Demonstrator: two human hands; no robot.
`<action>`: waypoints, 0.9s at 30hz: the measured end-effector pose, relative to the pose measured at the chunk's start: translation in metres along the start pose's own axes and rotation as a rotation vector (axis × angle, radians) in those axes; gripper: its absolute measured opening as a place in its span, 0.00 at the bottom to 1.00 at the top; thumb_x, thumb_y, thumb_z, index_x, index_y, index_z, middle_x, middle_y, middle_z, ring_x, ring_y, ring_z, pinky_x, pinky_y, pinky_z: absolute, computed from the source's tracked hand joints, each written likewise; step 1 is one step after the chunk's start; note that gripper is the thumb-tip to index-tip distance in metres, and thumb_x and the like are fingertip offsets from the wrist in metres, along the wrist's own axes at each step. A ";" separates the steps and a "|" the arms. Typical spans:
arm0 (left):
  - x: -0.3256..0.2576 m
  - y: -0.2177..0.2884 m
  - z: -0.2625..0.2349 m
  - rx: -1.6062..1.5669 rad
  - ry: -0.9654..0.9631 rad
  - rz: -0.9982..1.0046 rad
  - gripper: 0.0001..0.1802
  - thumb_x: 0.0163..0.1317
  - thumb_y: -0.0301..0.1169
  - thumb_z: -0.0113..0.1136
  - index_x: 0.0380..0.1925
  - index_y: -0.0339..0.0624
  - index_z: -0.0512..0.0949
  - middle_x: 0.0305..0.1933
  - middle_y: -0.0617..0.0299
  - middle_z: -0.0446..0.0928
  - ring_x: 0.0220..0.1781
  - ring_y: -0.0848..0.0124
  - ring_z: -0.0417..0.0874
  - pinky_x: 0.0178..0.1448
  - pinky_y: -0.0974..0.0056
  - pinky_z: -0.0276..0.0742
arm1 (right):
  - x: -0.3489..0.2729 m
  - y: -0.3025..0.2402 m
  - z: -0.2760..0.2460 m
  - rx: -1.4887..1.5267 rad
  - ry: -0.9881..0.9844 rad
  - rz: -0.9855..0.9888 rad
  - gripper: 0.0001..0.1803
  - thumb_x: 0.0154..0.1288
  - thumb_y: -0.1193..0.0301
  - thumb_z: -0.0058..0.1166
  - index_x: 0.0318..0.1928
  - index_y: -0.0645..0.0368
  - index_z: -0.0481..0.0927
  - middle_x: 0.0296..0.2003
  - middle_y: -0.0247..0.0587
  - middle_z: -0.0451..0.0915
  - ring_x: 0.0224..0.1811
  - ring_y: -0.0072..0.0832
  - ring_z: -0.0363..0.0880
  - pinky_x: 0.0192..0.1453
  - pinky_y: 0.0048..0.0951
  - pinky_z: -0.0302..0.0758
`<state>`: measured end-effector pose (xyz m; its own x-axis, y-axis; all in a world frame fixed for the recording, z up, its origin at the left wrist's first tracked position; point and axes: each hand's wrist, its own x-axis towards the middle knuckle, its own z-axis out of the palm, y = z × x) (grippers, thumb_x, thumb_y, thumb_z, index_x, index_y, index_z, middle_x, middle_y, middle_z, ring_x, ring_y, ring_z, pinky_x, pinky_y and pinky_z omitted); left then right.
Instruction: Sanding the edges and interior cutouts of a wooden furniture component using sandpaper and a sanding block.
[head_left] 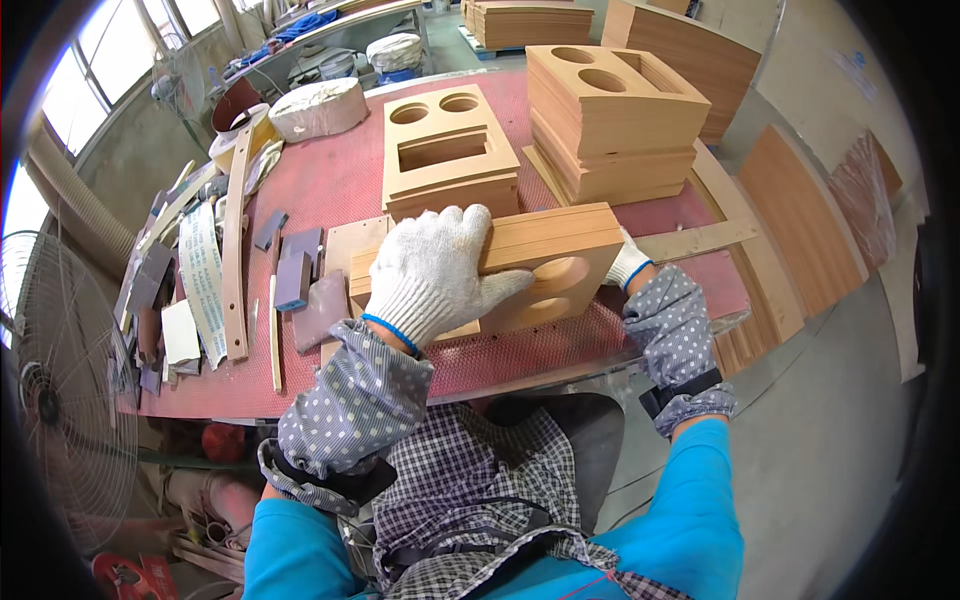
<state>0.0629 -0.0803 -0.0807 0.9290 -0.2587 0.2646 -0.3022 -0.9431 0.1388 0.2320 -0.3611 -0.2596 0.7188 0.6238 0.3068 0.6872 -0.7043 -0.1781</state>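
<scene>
Spreading beneath your work, workbench (350, 170): its red top runs out on both sides of the held panel stack (545, 238), keeping everything within reach.
Tall panel stack (615, 130): beyond the held panel stack and to its right, piled flat, presumably for stability.
Shorter panel stack (440, 125): just beyond the held panel stack, round holes and rectangular opening facing up.
Held panel stack: on edge in front of you, holes facing your body; you cannot tell here whether its underside touches anything.
Left gloved hand (435, 265): your fingers, together, clamp over its upper edge, thumb along the near face, likely keeping the layers flush.
Right gloved hand (628, 260): behind its right end, perhaps steadying it; your fingers are hidden, so their state cannot be told.
Purple-grey block (292, 280): left of the held panel stack, set aside.
</scene>
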 end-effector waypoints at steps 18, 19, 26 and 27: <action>-0.002 0.001 0.006 -0.001 0.043 0.030 0.39 0.56 0.62 0.69 0.52 0.37 0.80 0.50 0.47 0.81 0.52 0.51 0.84 0.56 0.48 0.80 | -0.027 -0.042 -0.097 0.447 0.410 0.424 0.19 0.76 0.63 0.50 0.55 0.67 0.80 0.43 0.62 0.86 0.46 0.49 0.87 0.51 0.40 0.80; -0.004 0.000 0.005 -0.008 0.049 0.026 0.39 0.56 0.62 0.69 0.52 0.37 0.80 0.50 0.47 0.81 0.52 0.51 0.84 0.56 0.48 0.80 | -0.032 -0.053 -0.114 0.457 0.493 0.392 0.19 0.76 0.65 0.51 0.57 0.68 0.80 0.41 0.56 0.86 0.43 0.40 0.86 0.51 0.36 0.79; -0.006 -0.013 -0.002 -0.341 0.097 0.083 0.39 0.64 0.56 0.65 0.67 0.42 0.74 0.62 0.46 0.79 0.62 0.49 0.82 0.66 0.51 0.78 | -0.054 -0.150 -0.190 0.854 0.737 0.344 0.14 0.77 0.71 0.50 0.52 0.68 0.82 0.42 0.33 0.85 0.42 0.21 0.79 0.51 0.29 0.76; -0.007 -0.016 -0.003 -0.339 0.102 0.077 0.39 0.64 0.56 0.65 0.67 0.42 0.74 0.62 0.46 0.79 0.62 0.49 0.82 0.66 0.51 0.78 | -0.051 -0.163 -0.191 0.874 0.677 0.322 0.14 0.77 0.71 0.50 0.52 0.68 0.82 0.42 0.33 0.85 0.42 0.20 0.79 0.51 0.28 0.76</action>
<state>0.0608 -0.0627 -0.0815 0.8798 -0.2885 0.3778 -0.4403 -0.7942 0.4188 0.0631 -0.3425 -0.0674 0.8521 -0.0385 0.5219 0.5105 -0.1577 -0.8453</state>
